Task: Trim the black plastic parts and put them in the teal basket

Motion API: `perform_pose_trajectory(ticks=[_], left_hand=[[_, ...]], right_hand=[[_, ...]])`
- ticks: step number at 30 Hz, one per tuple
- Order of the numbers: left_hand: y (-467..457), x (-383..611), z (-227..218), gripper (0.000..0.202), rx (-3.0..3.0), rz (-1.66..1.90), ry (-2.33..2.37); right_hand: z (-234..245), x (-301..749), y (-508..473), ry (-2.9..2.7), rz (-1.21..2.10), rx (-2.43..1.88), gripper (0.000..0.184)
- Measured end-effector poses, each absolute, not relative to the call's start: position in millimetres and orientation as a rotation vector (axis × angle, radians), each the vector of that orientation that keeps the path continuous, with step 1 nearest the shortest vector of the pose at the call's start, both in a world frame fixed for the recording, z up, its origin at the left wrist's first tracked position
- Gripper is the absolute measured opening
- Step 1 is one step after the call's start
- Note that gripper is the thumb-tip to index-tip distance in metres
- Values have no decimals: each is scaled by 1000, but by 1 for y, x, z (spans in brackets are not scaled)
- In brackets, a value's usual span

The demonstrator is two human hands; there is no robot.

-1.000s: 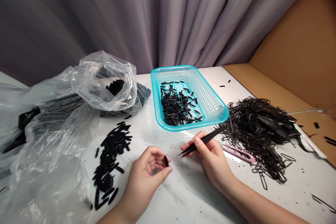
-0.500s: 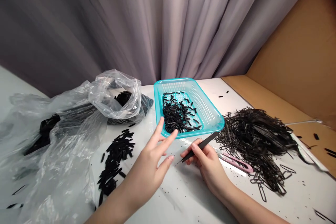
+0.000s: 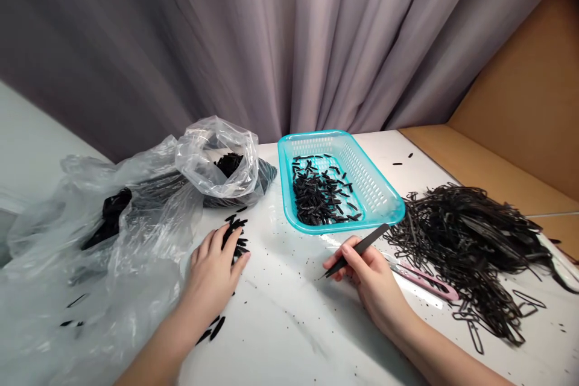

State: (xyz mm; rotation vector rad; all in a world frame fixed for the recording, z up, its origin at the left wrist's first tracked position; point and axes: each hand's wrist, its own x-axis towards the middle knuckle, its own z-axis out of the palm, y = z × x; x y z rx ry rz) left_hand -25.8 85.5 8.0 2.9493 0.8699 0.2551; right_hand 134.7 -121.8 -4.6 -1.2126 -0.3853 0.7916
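Note:
My left hand (image 3: 212,274) lies palm down on a heap of small black plastic pieces (image 3: 236,234) on the white table, fingers spread over them. My right hand (image 3: 368,274) rests on the table and pinches black tweezers (image 3: 355,250), tips pointing left. A teal basket (image 3: 384,199) holding several of the same black pieces stands just beyond both hands.
A crumpled clear plastic bag (image 3: 113,241) with black parts inside fills the left. A tangle of black plastic frames (image 3: 470,241) lies at the right, with pink snips (image 3: 427,283) at its near edge. Brown cardboard (image 3: 520,120) walls the right, a grey curtain hangs behind.
My left hand held one black piece, reached to the basket with open fingers, then moved left down onto the loose heap. The right hand kept the tweezers almost still. The view shifted left.

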Motion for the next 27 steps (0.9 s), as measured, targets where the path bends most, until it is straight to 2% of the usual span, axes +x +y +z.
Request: perform_pose_trajectory(ticks=[4, 10, 16, 21, 24, 27], left_hand=[[72, -19, 16, 23, 2857, 322, 682], [60, -9, 36, 23, 2602, 151, 382], [39, 10, 34, 14, 1971, 243, 562], [21, 16, 25, 13, 1303, 142, 710], [13, 12, 20, 13, 1231, 112, 699], [9, 8, 14, 10, 1420, 92, 696]], right_hand=[[-2, 134, -122, -372, 782, -1218, 27], [-2, 135, -124, -363, 802, -1196, 26], [-2, 137, -122, -325, 800, -1179, 28], [-3, 138, -123, -293, 800, -1134, 26], [-2, 138, -124, -305, 809, -1086, 24], [-1, 136, -124, -326, 821, -1033, 23]])
